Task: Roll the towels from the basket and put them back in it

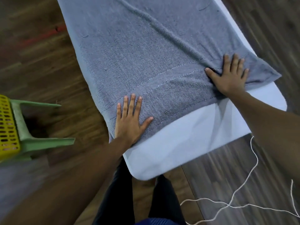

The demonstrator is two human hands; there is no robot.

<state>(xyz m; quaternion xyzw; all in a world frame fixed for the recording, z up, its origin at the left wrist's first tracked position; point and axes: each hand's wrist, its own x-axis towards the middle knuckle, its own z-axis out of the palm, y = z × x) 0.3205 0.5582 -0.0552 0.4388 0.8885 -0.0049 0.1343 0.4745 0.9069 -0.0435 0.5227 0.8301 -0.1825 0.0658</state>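
On top of the long white padded bench (186, 150) lies a grey terry-cloth towel (138, 51), spread out flat, and that's the thing being worked on right now. Both hands are pressed palm-down on the towel's near hem: left hand (129, 119) by the towel's near-left corner, right hand (230, 75) by its near-right corner. Neither grip has hold of anything, fingers are splayed wide and flat, just pinning and smoothing the cloth.

My read is this is the flatten-it-out step before rolling. There's a long raised crease running diagonally across the towel, and a bit of bunching under the right hand, so it's not quite flat yet. Next move probably calls for curling the fingers under that near hem and starting a tight, even turn away from the body, keeping both ends level so the roll doesn't cone.

Texture-wise the towel is looped, fuzzy pile with a flatter stitched band near the hem, soft and floppy. To the left of the towel a yellow perforated plastic basket (8, 124) sits on a pale green plastic stool (37, 143), on the brown wood-plank floor (37, 70). A thin white cord (243, 187) snakes over the floor to the near right of the towel.
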